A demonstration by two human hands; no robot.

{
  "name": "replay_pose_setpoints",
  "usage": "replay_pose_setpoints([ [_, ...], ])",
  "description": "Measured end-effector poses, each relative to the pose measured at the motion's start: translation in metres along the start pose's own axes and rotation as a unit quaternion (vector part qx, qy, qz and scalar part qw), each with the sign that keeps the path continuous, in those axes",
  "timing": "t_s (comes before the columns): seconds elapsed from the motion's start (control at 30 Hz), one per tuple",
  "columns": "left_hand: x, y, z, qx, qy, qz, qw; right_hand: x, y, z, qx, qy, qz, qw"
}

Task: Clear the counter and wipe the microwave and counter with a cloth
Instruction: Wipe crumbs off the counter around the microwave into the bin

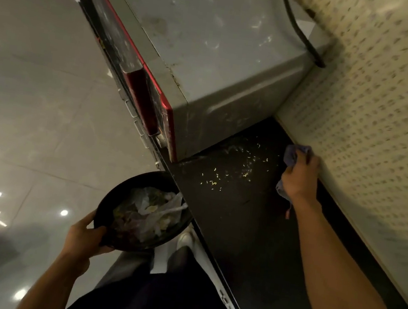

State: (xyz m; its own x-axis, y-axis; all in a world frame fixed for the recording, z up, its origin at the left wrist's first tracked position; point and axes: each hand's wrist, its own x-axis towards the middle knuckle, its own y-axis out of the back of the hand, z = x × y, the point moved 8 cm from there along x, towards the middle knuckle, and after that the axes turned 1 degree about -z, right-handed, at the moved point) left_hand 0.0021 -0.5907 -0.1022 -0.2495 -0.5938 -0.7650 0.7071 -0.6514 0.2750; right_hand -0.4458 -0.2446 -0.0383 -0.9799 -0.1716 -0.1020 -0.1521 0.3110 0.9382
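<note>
Curled right hand grips a purple cloth on the dark counter at 3 o'clock, beside the wall; crumbs lie at its 9 o'clock, microwave at 12. At 7 o'clock the left hand holds a scrap-filled black bowl by the counter's edge.

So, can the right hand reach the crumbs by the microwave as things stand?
Probably yes: the right hand, gripping the cloth, is down at the counter close to the crumbs, and nothing stands between them.

Glossy pale floor, patterned wall
</note>
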Motion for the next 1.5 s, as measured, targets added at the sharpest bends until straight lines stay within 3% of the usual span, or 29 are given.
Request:
replay_pose_setpoints([
  [0.13, -0.005, -0.003, -0.005, -0.015, 0.008, 0.009, 1.000, -0.005, -0.008, -0.002, 0.040, 0.016, -0.031, 0.999],
  [0.4, -0.010, -0.007, -0.003, -0.020, 0.004, 0.014, 1.000, -0.069, -0.040, -0.046, 0.072, 0.161, -0.121, 0.977],
  [0.53, -0.009, -0.006, -0.003, -0.016, 0.006, 0.018, 1.000, -0.064, -0.027, -0.040, 0.101, 0.129, -0.069, 0.984],
  [0.67, -0.010, -0.007, -0.002, -0.008, -0.001, 0.021, 1.000, -0.014, -0.005, -0.029, 0.063, 0.095, 0.003, 0.993],
  [0.87, -0.010, -0.005, -0.003, -0.009, -0.003, 0.023, 1.000, 0.048, -0.024, -0.051, -0.003, 0.116, -0.045, 0.992],
  [1.0, -0.007, -0.005, -0.005, -0.010, 0.004, 0.025, 1.000, 0.041, -0.043, -0.072, -0.025, 0.199, -0.112, 0.973],
  [1.17, -0.005, -0.003, -0.009, -0.010, 0.010, 0.030, 0.999, -0.010, -0.050, -0.083, -0.013, 0.335, -0.180, 0.925],
  [1.23, -0.007, -0.002, -0.010, -0.004, 0.008, 0.032, 0.999, -0.017, -0.047, -0.079, -0.009, 0.358, -0.180, 0.916],
  [1.37, -0.008, -0.003, -0.011, -0.003, 0.006, 0.033, 0.999, 0.016, -0.024, -0.065, -0.035, 0.289, -0.070, 0.954],
  [1.5, -0.008, -0.005, -0.012, -0.007, 0.010, 0.033, 0.999, 0.053, -0.029, -0.075, -0.017, 0.190, -0.086, 0.978],
])
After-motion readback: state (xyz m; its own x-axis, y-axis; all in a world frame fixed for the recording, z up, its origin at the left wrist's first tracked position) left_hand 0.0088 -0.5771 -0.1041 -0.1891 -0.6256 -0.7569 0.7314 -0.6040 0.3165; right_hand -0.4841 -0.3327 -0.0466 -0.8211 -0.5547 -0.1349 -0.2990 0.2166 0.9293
